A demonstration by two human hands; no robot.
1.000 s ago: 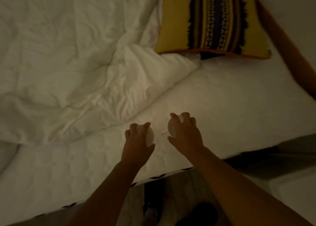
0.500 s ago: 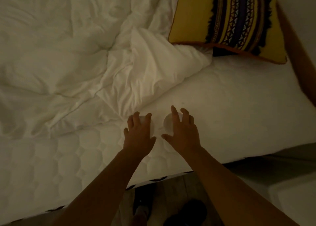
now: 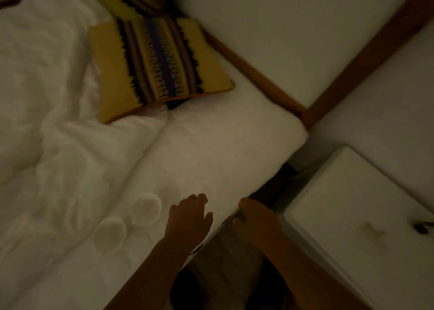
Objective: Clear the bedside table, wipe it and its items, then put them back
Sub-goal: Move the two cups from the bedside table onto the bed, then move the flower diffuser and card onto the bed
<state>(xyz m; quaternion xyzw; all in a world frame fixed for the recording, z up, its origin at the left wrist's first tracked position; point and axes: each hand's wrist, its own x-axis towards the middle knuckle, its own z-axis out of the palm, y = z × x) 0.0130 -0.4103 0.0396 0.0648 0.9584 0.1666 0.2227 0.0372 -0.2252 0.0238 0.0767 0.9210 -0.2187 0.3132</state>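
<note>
Two small round white dishes (image 3: 128, 222) sit side by side on the white quilted mattress (image 3: 211, 150). Left hand (image 3: 187, 215) hovers nearby, fingers loosely spread, holding nothing. Right hand (image 3: 256, 218) at mattress edge, empty afaict, next to the white bedside table (image 3: 352, 204).

no readable text, labels or numbers

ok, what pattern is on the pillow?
Yellow pillow with dark purple-and-black zigzag stripes down its middle; head view.
</note>
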